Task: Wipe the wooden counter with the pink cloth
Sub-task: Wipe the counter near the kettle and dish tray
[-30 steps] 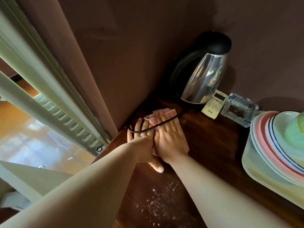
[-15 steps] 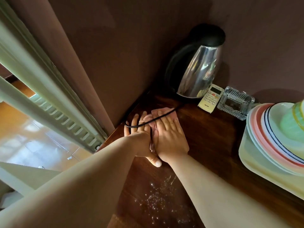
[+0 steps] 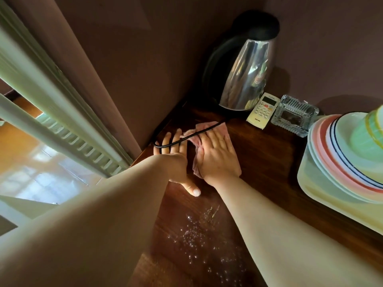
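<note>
Pink cloth (image 3: 221, 131) lies flat under your right hand (image 3: 218, 157), whose straight fingers press it onto the wooden counter (image 3: 267, 162). Your left hand (image 3: 176, 158) lies flat just beside it, fingers straight, not touching the cloth. A black cord (image 3: 186, 137) runs over both hands. Beyond your right hand stands a shiny kettle (image 3: 246, 77). Water drops (image 3: 196, 235) sit nearer you.

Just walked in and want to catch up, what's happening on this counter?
A person is wiping the wooden counter. The right hand presses flat on the pink cloth near the kettle. The left hand lies flat beside it, fingers under the black cord, which also crosses the cloth. Water drops nearer the person are not yet wiped.
</note>
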